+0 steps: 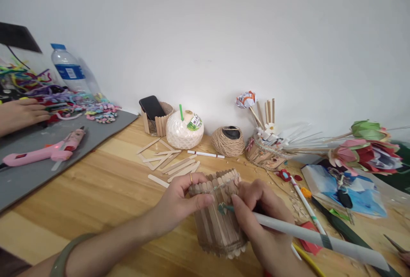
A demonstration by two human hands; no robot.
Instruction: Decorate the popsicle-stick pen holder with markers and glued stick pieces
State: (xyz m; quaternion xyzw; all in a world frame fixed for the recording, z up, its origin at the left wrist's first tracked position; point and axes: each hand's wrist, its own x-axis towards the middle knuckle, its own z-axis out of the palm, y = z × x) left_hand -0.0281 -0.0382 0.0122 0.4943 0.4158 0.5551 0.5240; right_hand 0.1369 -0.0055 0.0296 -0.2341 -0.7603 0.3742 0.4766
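My left hand [188,200] is wrapped over the rim of a craft-stick holder [216,225], thumb on its outer wall. Twine runs round the holder near its top and bottom, and the holder leans on the table. My right hand [262,213] is closed round a white marker pen [288,225] with a teal tip. That tip touches a small teal-and-cream shape [222,207] on the holder's side. The far side of the holder is hidden.
Loose craft sticks [173,163], a wrapped coconut [185,131] and a twine ball [228,140] lie behind. A pink glue gun [48,152] rests on a grey mat [105,134] at left, near another person's hand [24,114]. Paper flowers [368,153] stand at right.
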